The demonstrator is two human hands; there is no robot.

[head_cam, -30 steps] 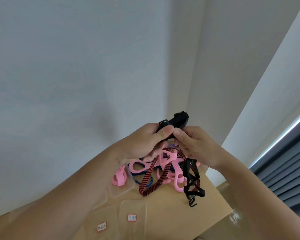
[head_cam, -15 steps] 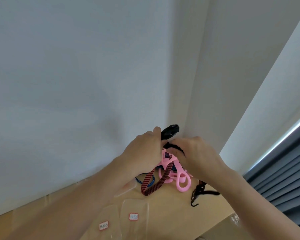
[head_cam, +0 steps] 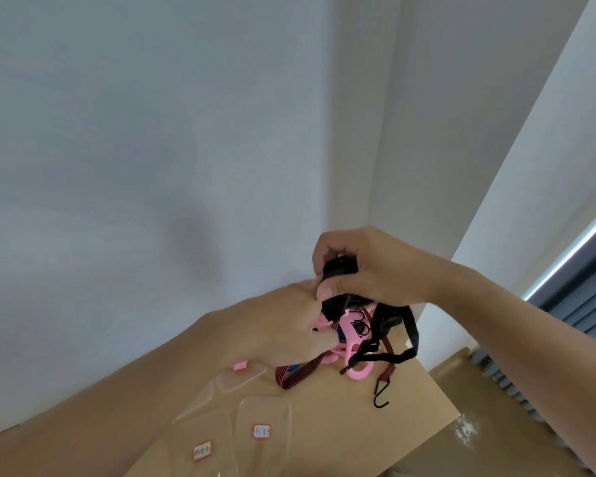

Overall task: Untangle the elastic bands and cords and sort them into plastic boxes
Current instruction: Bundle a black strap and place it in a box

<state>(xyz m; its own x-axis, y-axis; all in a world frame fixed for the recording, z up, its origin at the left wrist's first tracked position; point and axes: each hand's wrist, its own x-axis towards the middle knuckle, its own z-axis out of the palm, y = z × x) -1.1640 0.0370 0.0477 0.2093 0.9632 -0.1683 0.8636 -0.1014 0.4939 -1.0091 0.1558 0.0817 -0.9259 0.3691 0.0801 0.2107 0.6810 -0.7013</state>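
1. Tangled elastic bands and cords [head_cam: 355, 339], a knot of pink, black and red-striped pieces, hang between the person's two hands above the far end of the pale wooden table [head_cam: 341, 428]. The lowest loops appear to rest on the tabletop.
2. The right hand [head_cam: 369, 266] is the higher one. Its fingers and thumb are curled tightly round a black woven strap [head_cam: 339, 268], with a black plastic buckle showing at the top of the grip.
3. From that grip the strap drops in a wide loop down the right side of the knot.
4. The left hand [head_cam: 283, 325] sits lower and just to the left, touching the right thumb. Its fingers are curled into the pink silicone loop bands [head_cam: 353, 339]; which band it pinches is hidden.
5. A red-and-black striped elastic cord [head_cam: 298, 373] runs out below the left hand in a flat loop. Its other end carries a black metal hook [head_cam: 379, 389] that lies on the table to the right of the knot.
6. A sliver of a blue band [head_cam: 293, 368] shows inside the striped loop.
7. Three clear plastic boxes [head_cam: 265, 411] stand on the table nearer the person, close to the knot. Two bear red-bordered white labels [head_cam: 261, 431] too blurred to read.
8. A small pink piece [head_cam: 240, 365] shows at the third box, beside the left forearm; whether it lies inside cannot be told.
9. White walls rise behind the table, and a grey slatted blind [head_cam: 582, 321] is at the right.
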